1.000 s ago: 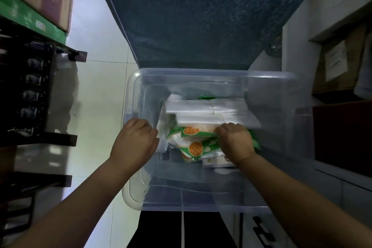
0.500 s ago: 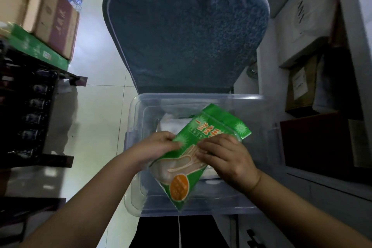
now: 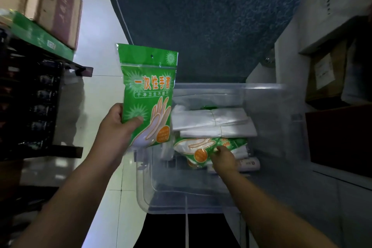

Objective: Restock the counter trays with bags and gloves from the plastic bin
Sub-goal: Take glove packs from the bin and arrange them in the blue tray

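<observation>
A clear plastic bin (image 3: 267, 187) sits on the floor below me. My left hand (image 3: 118, 127) holds a green pack of disposable gloves (image 3: 149, 86) upright, above the bin's left edge. Inside the bin lie white folded bags (image 3: 213, 123) toward the far side and another green glove pack (image 3: 201, 147) in front of them. My right hand (image 3: 225, 159) reaches down into the bin with its fingers closed on that second pack. A small white roll (image 3: 249, 164) lies just right of that hand.
A blue-grey mat (image 3: 201, 22) lies beyond the bin. A dark shelf rack (image 3: 36, 106) with cardboard boxes (image 3: 50, 2) on top stands at the left. White cabinets and brown boxes (image 3: 326, 72) line the right side. Pale floor tiles (image 3: 96, 26) run between the rack and the bin.
Both hands lifted a glove pack out of the bin. Now my left hand alone holds it up at the left, and my right hand has gone back down onto another pack.
</observation>
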Demonstrator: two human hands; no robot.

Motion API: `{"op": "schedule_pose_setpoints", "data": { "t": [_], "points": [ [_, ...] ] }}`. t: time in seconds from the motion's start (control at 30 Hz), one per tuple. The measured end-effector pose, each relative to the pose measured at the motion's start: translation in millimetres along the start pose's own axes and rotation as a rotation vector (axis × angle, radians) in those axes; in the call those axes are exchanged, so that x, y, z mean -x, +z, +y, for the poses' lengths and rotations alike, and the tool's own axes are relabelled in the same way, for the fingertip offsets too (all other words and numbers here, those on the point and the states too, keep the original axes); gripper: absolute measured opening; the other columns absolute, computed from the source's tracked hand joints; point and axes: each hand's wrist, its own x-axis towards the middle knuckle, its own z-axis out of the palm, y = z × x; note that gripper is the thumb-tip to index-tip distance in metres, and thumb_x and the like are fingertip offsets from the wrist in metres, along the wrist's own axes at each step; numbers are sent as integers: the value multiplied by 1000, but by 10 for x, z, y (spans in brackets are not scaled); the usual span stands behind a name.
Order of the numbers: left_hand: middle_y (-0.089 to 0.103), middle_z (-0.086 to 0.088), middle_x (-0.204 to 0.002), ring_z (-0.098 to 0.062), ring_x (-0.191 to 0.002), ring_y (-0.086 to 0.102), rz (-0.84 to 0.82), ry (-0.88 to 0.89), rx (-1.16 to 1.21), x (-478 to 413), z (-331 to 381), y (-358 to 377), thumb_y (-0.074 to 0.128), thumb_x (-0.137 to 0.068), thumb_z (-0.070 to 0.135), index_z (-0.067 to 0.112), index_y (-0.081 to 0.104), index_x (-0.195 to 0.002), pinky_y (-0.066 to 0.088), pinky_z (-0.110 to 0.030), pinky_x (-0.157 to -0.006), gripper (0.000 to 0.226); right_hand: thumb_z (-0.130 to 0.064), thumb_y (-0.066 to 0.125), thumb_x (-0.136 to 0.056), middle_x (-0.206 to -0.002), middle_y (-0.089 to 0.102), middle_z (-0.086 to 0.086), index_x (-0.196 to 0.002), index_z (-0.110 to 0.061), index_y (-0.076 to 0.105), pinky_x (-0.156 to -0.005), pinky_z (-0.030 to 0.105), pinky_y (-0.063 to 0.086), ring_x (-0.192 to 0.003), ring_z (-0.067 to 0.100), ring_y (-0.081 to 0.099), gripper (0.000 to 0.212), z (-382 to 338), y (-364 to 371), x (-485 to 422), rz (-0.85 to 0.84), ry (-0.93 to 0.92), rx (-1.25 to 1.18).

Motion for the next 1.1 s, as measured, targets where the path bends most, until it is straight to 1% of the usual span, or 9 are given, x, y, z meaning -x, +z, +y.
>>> {"op": "schedule_pose_setpoints", "data": {
  "t": [0.2, 0.3, 0.37, 0.47, 0.53, 0.6, 0.73, 0.93, 1.1],
  "points": [
    [74, 8, -86, -10, -78, 71, -13, -9, 12, -5, -117, -4, 64, -70, 21, 33, 65, -86, 50, -30, -65, 20, -12, 62, -86, -108, 63, 24, -110, 10, 57, -76, 33, 47, -93, 36, 61, 33, -262, 340, -274, 60, 416, -742],
    [74, 7, -88, -10, -79, 70, -44, 11, -9, -14, -83, -4, 63, -77, 12, 28, 64, -89, 51, -27, -65, 20, -7, 58, -88, -86, 61, 12, -82, -4, 59, -65, 32, 53, -73, 25, 61, 7, -313, 273, -286, 9, 392, -776],
    [73, 8, -85, -7, -76, 69, -54, 37, -41, -20, -40, -10, 62, -80, 10, 28, 64, -88, 49, -23, -61, 20, -2, 56, -86, -73, 55, 9, -62, -11, 51, -57, 26, 46, -66, 21, 53, 25, -324, 195, -250, 22, 359, -712],
    [72, 4, -82, -9, -73, 67, -69, 78, -89, -21, 74, -28, 62, -80, 8, 27, 62, -83, 49, -26, -62, 19, 2, 54, -82, -67, 49, 13, -59, -9, 48, -49, 23, 41, -60, 22, 45, 26, -336, 39, -53, 117, 344, -769],
    [71, -1, -83, -16, -76, 65, -101, 86, -108, -9, 157, -41, 62, -78, 9, 25, 62, -83, 49, -32, -65, 16, 2, 51, -84, -69, 50, 13, -68, -7, 50, -59, 28, 43, -64, 23, 48, 18, -337, -130, 174, 139, 328, -863],
    [70, -6, -85, -23, -78, 65, -148, 74, -129, 8, 223, -44, 62, -78, 8, 21, 61, -84, 49, -35, -69, 14, 1, 51, -83, -72, 50, 15, -72, -6, 51, -64, 33, 41, -68, 24, 49, 14, -326, -338, 432, 155, 251, -852],
    [71, -1, -82, -21, -78, 67, -230, 84, -173, 145, 419, -22, 62, -81, 9, 22, 61, -81, 49, -33, -68, 13, 5, 55, -79, -60, 45, 7, -63, -10, 45, -54, 29, 36, -59, 17, 42, 24, -412, -917, 1050, 275, 36, -769],
    [70, -10, -89, -27, -83, 65, -283, 151, -227, 370, 789, 148, 62, -83, 12, 16, 63, -89, 51, -44, -78, 7, 11, 59, -80, -59, 51, 4, -63, -14, 46, -47, 21, 42, -53, 12, 48, 33, -699, -1706, 1848, 336, -269, -1045],
    [69, -12, -90, -29, -88, 65, -442, 123, -60, 683, 1219, 457, 55, -87, 3, 14, 63, -97, 51, -40, -79, 17, 21, 54, -75, -76, 68, 11, -96, -9, 60, -59, 28, 53, -66, 21, 62, 37, -809, -2007, 2220, 341, -414, -1304]
  ]
}}
